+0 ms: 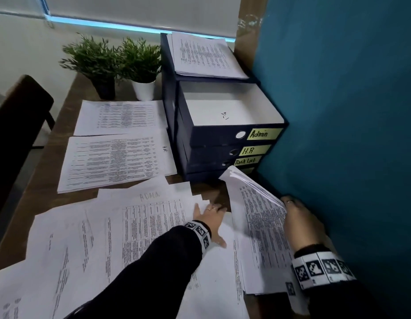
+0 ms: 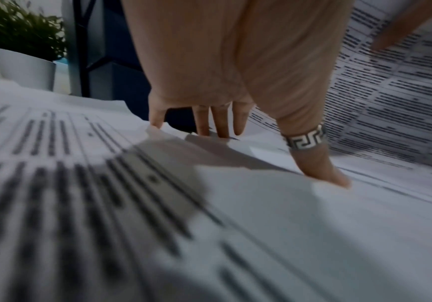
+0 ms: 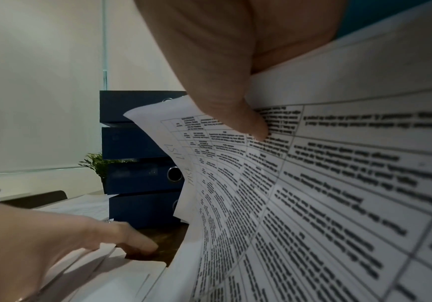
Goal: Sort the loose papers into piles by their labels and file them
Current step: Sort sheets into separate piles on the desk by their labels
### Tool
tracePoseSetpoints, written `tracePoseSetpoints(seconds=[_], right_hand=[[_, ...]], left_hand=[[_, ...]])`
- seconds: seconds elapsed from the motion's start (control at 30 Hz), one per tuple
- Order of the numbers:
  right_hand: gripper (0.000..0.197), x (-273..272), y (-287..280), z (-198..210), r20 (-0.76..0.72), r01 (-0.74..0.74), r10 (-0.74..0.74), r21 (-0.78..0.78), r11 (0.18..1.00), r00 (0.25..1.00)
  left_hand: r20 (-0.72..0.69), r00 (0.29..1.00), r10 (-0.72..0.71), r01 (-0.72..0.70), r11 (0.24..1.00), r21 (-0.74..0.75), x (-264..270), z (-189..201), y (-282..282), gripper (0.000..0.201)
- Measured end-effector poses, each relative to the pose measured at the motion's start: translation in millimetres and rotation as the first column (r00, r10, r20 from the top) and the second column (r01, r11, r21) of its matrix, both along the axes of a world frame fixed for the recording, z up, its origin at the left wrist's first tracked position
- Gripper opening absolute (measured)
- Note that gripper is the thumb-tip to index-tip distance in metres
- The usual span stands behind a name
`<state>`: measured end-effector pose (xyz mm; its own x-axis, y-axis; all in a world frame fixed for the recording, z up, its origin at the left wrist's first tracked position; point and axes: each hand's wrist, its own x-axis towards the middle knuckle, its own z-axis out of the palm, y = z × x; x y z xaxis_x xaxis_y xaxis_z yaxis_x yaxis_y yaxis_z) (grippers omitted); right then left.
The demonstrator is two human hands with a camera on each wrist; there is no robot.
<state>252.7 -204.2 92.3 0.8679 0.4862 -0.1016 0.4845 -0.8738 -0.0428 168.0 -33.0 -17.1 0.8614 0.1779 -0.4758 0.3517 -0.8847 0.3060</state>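
Note:
Loose printed papers (image 1: 135, 238) lie spread over the near part of the desk, the top one marked ADMIN. My left hand (image 1: 209, 212) lies flat on their far right edge, fingers straight (image 2: 209, 126), a ring on the thumb (image 2: 307, 141). My right hand (image 1: 296, 217) grips a sheaf of sheets (image 1: 259, 222) lifted on edge by the teal wall, thumb (image 3: 235, 106) pressed on the top page. That page (image 3: 313, 204) bears a handwritten TASK LIST. Stacked dark blue box files (image 1: 213, 155) carry labels Admin, H.R and Task List; the Admin box (image 1: 222, 107) is open.
An H.R pile (image 1: 117, 162) and another pile (image 1: 121, 117) lie left of the files. More sheets (image 1: 204, 56) sit on a rear box. Two potted plants (image 1: 121, 65) stand behind. A dark chair (image 1: 18, 125) is at the left edge, and the teal wall (image 1: 349, 111) closes the right.

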Motion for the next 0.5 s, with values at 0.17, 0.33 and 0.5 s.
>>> tracePoseSetpoints(seconds=[0.17,0.33,0.5], right_hand=[[0.051,9.1,-0.2,-13.0,-0.03,0.007,-0.007,0.002,1.0,1.0],[0.049,12.0,-1.9,-24.9,-0.087,0.037,-0.035,0.018,0.999,0.996],[0.049,10.0,-1.7,-39.0,-0.151,0.07,-0.064,0.033,0.997,0.986]], left_hand=[[-0.049,0.993,-0.107,0.109,0.993,0.051,7.2,6.9,21.6,0.108],[-0.144,0.973,-0.179,0.19,0.98,0.06,4.2,12.2,23.6,0.093],[-0.153,0.96,-0.236,0.259,0.954,0.154,1.0,21.6,27.6,0.075]])
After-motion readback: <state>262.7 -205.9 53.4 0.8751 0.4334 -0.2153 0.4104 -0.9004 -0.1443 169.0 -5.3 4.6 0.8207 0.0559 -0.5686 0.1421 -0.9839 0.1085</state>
